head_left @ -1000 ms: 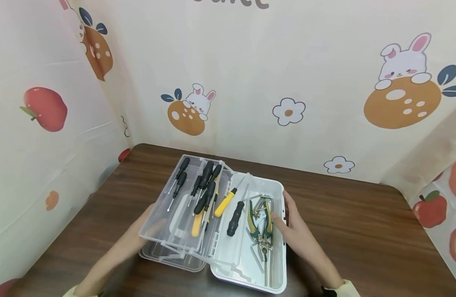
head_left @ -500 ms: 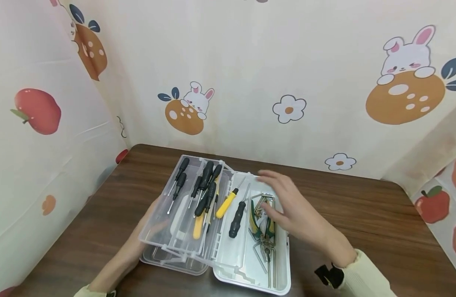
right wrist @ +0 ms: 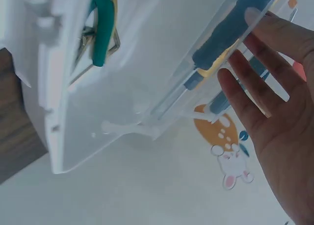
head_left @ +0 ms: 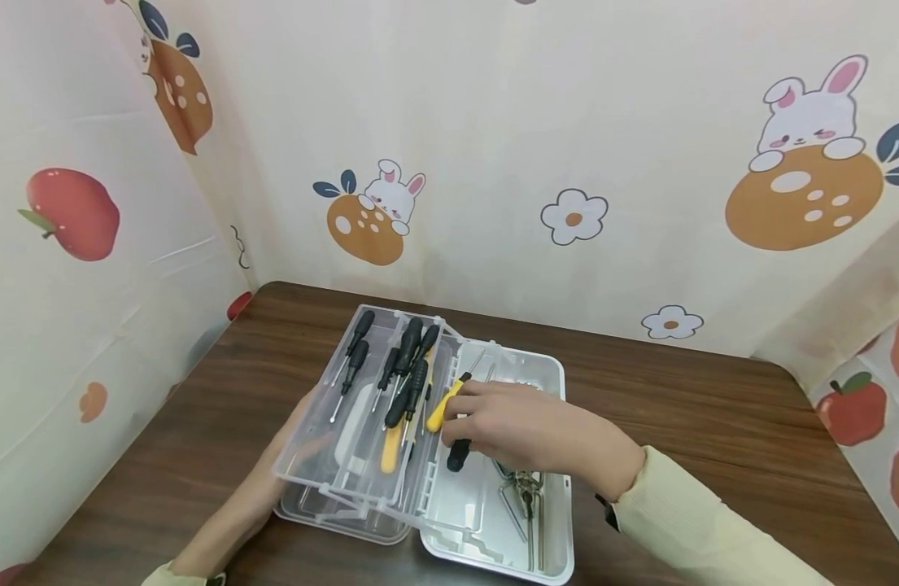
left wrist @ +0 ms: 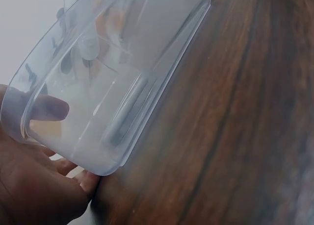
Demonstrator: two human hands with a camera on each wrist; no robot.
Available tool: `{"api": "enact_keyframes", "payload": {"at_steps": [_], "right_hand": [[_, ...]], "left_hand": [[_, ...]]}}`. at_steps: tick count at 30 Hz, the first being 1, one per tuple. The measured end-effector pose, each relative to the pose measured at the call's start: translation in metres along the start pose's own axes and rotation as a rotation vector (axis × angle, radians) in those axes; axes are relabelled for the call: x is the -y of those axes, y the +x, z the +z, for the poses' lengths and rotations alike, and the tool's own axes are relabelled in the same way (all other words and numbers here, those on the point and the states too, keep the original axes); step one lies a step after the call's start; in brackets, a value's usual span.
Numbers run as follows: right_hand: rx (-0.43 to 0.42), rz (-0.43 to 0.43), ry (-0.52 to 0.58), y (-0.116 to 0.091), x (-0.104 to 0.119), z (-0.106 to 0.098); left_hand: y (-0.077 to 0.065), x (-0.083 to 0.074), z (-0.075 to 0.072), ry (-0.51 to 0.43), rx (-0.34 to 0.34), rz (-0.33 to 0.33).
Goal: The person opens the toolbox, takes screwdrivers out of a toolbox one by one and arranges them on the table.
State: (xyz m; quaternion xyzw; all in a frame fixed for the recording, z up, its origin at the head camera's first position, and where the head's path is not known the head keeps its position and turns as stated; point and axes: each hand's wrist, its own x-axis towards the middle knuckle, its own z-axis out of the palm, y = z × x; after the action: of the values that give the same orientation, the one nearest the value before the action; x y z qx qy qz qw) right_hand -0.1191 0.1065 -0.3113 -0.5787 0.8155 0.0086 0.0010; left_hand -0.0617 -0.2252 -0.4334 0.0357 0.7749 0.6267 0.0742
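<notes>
My left hand grips the clear tray, lower centre-left. My right hand part-covers the black screwdriver; grip indeterminable. I should pinch mid-handle.

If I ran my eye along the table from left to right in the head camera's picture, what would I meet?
Left sleeve → left hand → two black screwdrivers → yellow handle → yellow-and-black screwdriver → right hand → right sleeve.
</notes>
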Motion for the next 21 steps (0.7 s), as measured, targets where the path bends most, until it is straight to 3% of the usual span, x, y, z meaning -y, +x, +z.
{"api": "enact_keyframes", "payload": {"at_steps": [6,12,16,21], "right_hand": [[0.067,-0.02,0.027,0.01,0.003,-0.004],[0.067,-0.05,0.04,0.015,0.0,0.0],[0.013,-0.074,-0.005,0.014,-0.001,0.004],[-0.128,-0.105,-0.093,0.011,-0.005,0.004]], "left_hand": [[0.0,0.001,0.0,0.015,0.008,0.027],[-0.001,0.001,0.0,-0.001,0.022,0.038],[-0.001,0.002,0.0,-0.008,0.027,0.06],[-0.001,0.003,0.0,-0.012,0.026,0.062]]}}
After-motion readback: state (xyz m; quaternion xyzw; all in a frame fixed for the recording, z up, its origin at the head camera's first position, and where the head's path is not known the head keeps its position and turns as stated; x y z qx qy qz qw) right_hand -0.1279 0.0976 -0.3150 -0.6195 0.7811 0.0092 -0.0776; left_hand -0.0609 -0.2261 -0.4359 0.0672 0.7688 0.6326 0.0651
